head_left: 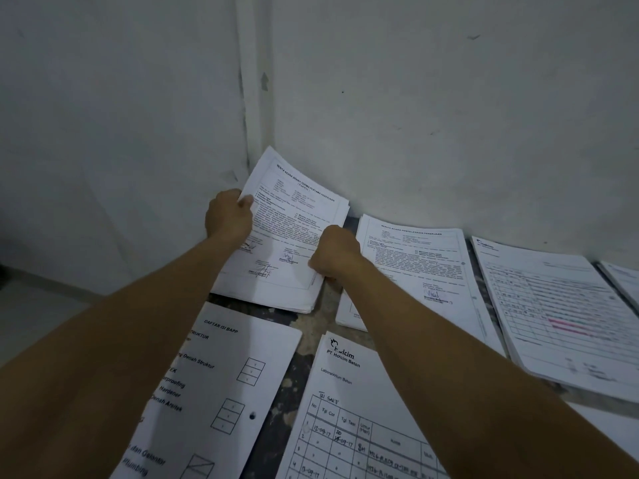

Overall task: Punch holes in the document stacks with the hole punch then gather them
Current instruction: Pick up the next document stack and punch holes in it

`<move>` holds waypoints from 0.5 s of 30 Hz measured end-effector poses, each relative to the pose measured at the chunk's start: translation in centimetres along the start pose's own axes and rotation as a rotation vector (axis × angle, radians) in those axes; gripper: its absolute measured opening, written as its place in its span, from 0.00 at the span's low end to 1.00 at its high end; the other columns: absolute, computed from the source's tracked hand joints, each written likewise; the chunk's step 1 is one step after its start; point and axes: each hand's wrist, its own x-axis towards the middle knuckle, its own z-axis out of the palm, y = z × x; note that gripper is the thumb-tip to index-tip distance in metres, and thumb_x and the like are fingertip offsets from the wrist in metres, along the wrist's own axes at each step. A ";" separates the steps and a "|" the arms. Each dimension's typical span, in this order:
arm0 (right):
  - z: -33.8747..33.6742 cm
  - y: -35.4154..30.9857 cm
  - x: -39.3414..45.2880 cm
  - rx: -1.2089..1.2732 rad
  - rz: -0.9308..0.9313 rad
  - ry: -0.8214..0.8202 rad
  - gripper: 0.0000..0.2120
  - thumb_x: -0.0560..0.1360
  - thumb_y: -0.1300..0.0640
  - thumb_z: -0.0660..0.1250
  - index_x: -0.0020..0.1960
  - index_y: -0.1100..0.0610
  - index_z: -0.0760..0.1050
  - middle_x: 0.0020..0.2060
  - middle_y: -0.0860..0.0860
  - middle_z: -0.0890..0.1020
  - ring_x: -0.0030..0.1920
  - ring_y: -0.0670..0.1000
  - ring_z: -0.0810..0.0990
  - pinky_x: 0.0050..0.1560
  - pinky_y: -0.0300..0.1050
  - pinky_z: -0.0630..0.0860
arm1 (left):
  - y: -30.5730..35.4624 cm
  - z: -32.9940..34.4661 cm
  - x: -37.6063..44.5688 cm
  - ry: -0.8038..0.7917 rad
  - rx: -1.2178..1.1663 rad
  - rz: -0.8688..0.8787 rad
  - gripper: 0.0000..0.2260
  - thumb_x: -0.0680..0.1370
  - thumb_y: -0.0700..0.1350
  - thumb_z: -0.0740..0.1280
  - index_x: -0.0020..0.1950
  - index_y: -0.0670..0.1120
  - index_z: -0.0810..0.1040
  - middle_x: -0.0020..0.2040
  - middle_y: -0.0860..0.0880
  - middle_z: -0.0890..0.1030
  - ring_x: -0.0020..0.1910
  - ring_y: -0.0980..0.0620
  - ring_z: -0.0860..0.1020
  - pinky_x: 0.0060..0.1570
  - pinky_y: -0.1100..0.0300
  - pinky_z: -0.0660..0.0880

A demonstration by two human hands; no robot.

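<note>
We have both arms stretched toward the corner of the room, where a stack of documents [290, 233] leans with its far end against the wall [449, 98], at about twelve o'clock from us. Our left hand [228, 216] clasps the stack's left edge, thumb on the printed top sheet and fingers curled behind it. Our right hand [333, 252] is closed on the stack's right edge near its lower corner, fingers tucked under the sheets, so both hands hold this one stack between them.

At about one o'clock, just beside our right hand, a second stack [418, 267] lies flat on the dark, mottled surface [294, 382]. At two o'clock, beside that, lies a stack with a table and pink marks [553, 305], and at the far right edge the corner of another stack [622, 278] shows.

Nearer us, at seven o'clock under our left forearm, lies a sheet headed "DAFTAR ISI BAPP" [224, 375], with one punched hole visible near its right edge. At five o'clock, under our right forearm, lies a sheet marked "PT. Holcim Beton" [345, 409] with a handwritten table
</note>
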 end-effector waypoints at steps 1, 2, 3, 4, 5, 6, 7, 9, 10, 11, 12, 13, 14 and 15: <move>0.0 -0.1 -0.2 0.019 0.004 -0.007 0.16 0.76 0.63 0.67 0.34 0.56 0.64 0.33 0.48 0.68 0.30 0.44 0.66 0.23 0.35 0.60 | 0.3 -0.4 -0.1 0.008 -0.006 0.008 0.14 0.83 0.48 0.60 0.48 0.40 0.79 0.49 0.40 0.82 0.41 0.43 0.80 0.42 0.52 0.79; -0.1 -0.1 -0.3 0.042 0.012 -0.010 0.16 0.76 0.63 0.67 0.34 0.56 0.64 0.33 0.48 0.68 0.31 0.44 0.66 0.23 0.35 0.60 | 0.6 -0.8 -0.2 0.012 -0.021 0.011 0.14 0.83 0.48 0.60 0.49 0.40 0.79 0.49 0.41 0.82 0.42 0.43 0.80 0.44 0.50 0.80; -0.2 0.0 -0.4 0.076 0.014 -0.008 0.15 0.76 0.64 0.67 0.35 0.56 0.65 0.34 0.48 0.69 0.31 0.45 0.67 0.23 0.35 0.61 | 0.9 -1.3 -0.3 0.016 -0.045 0.011 0.14 0.83 0.48 0.60 0.51 0.40 0.79 0.50 0.41 0.83 0.43 0.43 0.81 0.44 0.48 0.81; -0.4 0.0 -0.7 0.117 0.015 0.002 0.12 0.76 0.63 0.67 0.36 0.57 0.68 0.35 0.48 0.72 0.32 0.45 0.71 0.23 0.34 0.63 | 1.3 -1.8 -0.4 0.024 -0.072 0.008 0.13 0.83 0.48 0.60 0.52 0.41 0.79 0.50 0.42 0.83 0.43 0.43 0.81 0.44 0.49 0.81; -0.6 0.2 -0.9 0.176 0.019 0.011 0.07 0.76 0.62 0.68 0.40 0.59 0.73 0.38 0.49 0.76 0.36 0.48 0.75 0.25 0.34 0.67 | 1.6 -2.4 -0.6 0.039 -0.092 0.008 0.13 0.83 0.48 0.60 0.52 0.41 0.79 0.50 0.43 0.82 0.43 0.44 0.81 0.43 0.50 0.80; -1.0 0.3 -1.3 0.253 0.018 0.030 0.04 0.76 0.60 0.69 0.46 0.61 0.77 0.42 0.51 0.79 0.41 0.51 0.79 0.30 0.36 0.73 | 1.9 -2.9 -0.7 0.059 -0.104 0.013 0.12 0.83 0.48 0.60 0.51 0.41 0.79 0.50 0.43 0.82 0.43 0.45 0.81 0.42 0.53 0.79; -1.2 0.5 -1.6 0.336 0.017 0.043 0.09 0.76 0.57 0.70 0.50 0.62 0.79 0.44 0.53 0.80 0.45 0.53 0.81 0.36 0.39 0.76 | 2.2 -3.5 -0.8 0.080 -0.118 0.018 0.12 0.83 0.48 0.60 0.50 0.42 0.78 0.50 0.44 0.82 0.43 0.46 0.80 0.41 0.55 0.78; -1.9 0.8 -2.3 0.474 0.004 0.075 0.14 0.77 0.50 0.70 0.50 0.62 0.78 0.41 0.51 0.79 0.41 0.52 0.79 0.39 0.42 0.77 | 2.9 -4.8 -1.2 0.111 -0.170 0.021 0.11 0.83 0.48 0.60 0.48 0.42 0.77 0.48 0.45 0.81 0.43 0.47 0.80 0.39 0.57 0.75; -2.4 0.8 -2.8 0.522 0.005 0.095 0.16 0.77 0.47 0.69 0.47 0.61 0.77 0.38 0.50 0.78 0.39 0.50 0.78 0.38 0.42 0.76 | 3.3 -5.4 -1.4 0.125 -0.203 0.025 0.11 0.83 0.48 0.60 0.47 0.43 0.76 0.47 0.46 0.81 0.41 0.49 0.79 0.38 0.59 0.74; -2.9 0.7 -3.2 0.570 0.010 0.107 0.17 0.77 0.45 0.68 0.44 0.59 0.76 0.37 0.50 0.77 0.40 0.50 0.78 0.39 0.43 0.76 | 3.7 -6.1 -1.7 0.141 -0.239 0.034 0.11 0.83 0.47 0.60 0.45 0.43 0.75 0.45 0.47 0.80 0.40 0.50 0.78 0.37 0.60 0.73; -3.4 0.6 -3.6 0.616 0.011 0.123 0.16 0.77 0.44 0.68 0.44 0.58 0.76 0.39 0.51 0.79 0.41 0.51 0.79 0.42 0.44 0.77 | 4.2 -6.8 -2.0 0.158 -0.277 0.046 0.11 0.83 0.47 0.60 0.43 0.44 0.73 0.43 0.47 0.79 0.39 0.51 0.77 0.36 0.60 0.73; -4.0 0.5 -4.0 0.657 0.001 0.144 0.16 0.77 0.44 0.68 0.44 0.57 0.76 0.40 0.52 0.80 0.42 0.51 0.79 0.42 0.45 0.78 | 4.8 -7.5 -2.3 0.174 -0.315 0.058 0.12 0.83 0.46 0.60 0.41 0.44 0.73 0.41 0.48 0.79 0.38 0.52 0.76 0.37 0.60 0.72; -4.6 0.4 -4.6 0.685 -0.015 0.179 0.16 0.77 0.44 0.68 0.42 0.56 0.75 0.39 0.51 0.80 0.40 0.50 0.79 0.39 0.44 0.78 | 5.5 -8.2 -2.6 0.189 -0.351 0.069 0.13 0.82 0.46 0.60 0.39 0.46 0.72 0.39 0.50 0.77 0.36 0.54 0.75 0.36 0.61 0.72; -5.3 0.3 -5.1 0.707 -0.031 0.216 0.16 0.77 0.44 0.68 0.40 0.55 0.73 0.37 0.50 0.79 0.37 0.49 0.78 0.34 0.42 0.75 | 6.4 -8.9 -2.9 0.202 -0.383 0.078 0.14 0.82 0.46 0.61 0.37 0.47 0.70 0.37 0.51 0.76 0.34 0.56 0.73 0.35 0.62 0.71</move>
